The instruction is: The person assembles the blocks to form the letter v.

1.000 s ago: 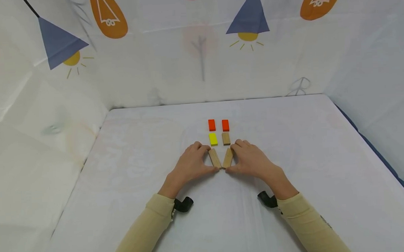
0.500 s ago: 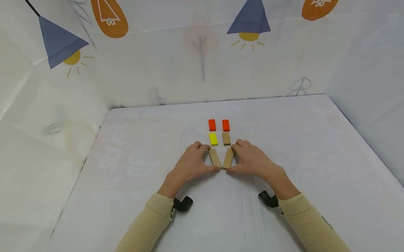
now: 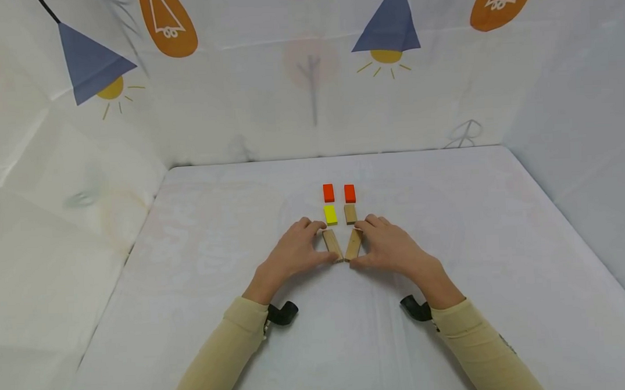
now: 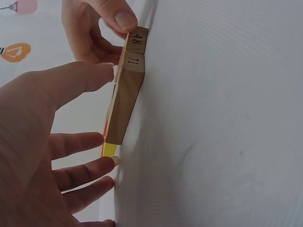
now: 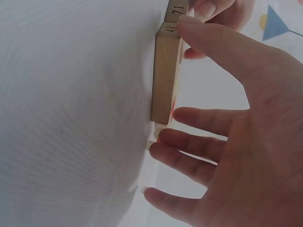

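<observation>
Two plain wooden domino-like blocks lie slanted on the white table in a V, near ends almost meeting. My left hand (image 3: 293, 251) is around the left wooden block (image 3: 333, 245), its fingers just off the far end. In the left wrist view its thumb is slightly apart from the end marked 71. My right hand (image 3: 393, 247) holds the right wooden block (image 3: 353, 245) lengthwise, thumb at the end marked 48 and fingers by the far end. Beyond them lie a yellow block (image 3: 331, 215), a short-looking wooden block (image 3: 350, 213) and two red blocks, left (image 3: 329, 193) and right (image 3: 349, 193).
The white table (image 3: 229, 198) has a back edge against a hanging sheet (image 3: 235, 105) printed with lamps and bulbs. Sheets also hang at both sides. Black camera mounts sit on the left wrist (image 3: 283, 314) and the right wrist (image 3: 416, 308).
My left fingers and thumb have loosened from the left wooden block. My right fingers have shifted slightly at their block's far end. The blocks stay almost in place.
</observation>
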Motion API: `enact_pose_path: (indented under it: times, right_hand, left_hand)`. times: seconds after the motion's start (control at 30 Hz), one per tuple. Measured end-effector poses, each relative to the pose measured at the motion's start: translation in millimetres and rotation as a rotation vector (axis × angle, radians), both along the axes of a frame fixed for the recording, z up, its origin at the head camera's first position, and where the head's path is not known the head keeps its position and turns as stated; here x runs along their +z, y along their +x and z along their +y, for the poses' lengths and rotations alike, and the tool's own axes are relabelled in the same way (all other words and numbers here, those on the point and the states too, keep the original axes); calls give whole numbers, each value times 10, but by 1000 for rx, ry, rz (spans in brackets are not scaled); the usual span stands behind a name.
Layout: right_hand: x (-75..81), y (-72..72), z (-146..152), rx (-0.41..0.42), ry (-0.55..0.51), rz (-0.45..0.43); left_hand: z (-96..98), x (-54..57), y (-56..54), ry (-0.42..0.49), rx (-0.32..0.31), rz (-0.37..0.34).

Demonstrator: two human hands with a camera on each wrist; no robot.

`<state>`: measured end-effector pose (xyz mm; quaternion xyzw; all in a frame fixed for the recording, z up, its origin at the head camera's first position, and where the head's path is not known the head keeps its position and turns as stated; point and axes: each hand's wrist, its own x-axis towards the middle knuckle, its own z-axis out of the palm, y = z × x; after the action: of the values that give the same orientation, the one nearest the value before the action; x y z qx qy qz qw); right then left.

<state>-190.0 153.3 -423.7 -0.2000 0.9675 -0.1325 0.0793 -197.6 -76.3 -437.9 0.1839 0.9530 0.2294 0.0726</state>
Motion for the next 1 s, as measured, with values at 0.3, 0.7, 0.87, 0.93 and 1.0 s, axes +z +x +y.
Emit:
enact_pose_path:
  times: [0.3, 0.7, 0.87, 0.93, 1.0]
  right_hand:
    - [31, 13, -20, 10, -8, 73]
    - [-12, 116, -201, -54, 28, 204]
    - [-55, 144, -251, -75, 33, 232]
    - [-73, 147, -259, -86, 28, 239]
    - [-83, 149, -265, -97, 19, 245]
  left_hand:
    - [-17, -7, -45, 7, 7, 15]
    - [-60, 3, -272, -9, 67, 17]
    - [-63, 33, -398, -36, 95, 31]
    - [-61, 38, -439, -48, 108, 36]
    - [-61, 37, -471, -62, 120, 39]
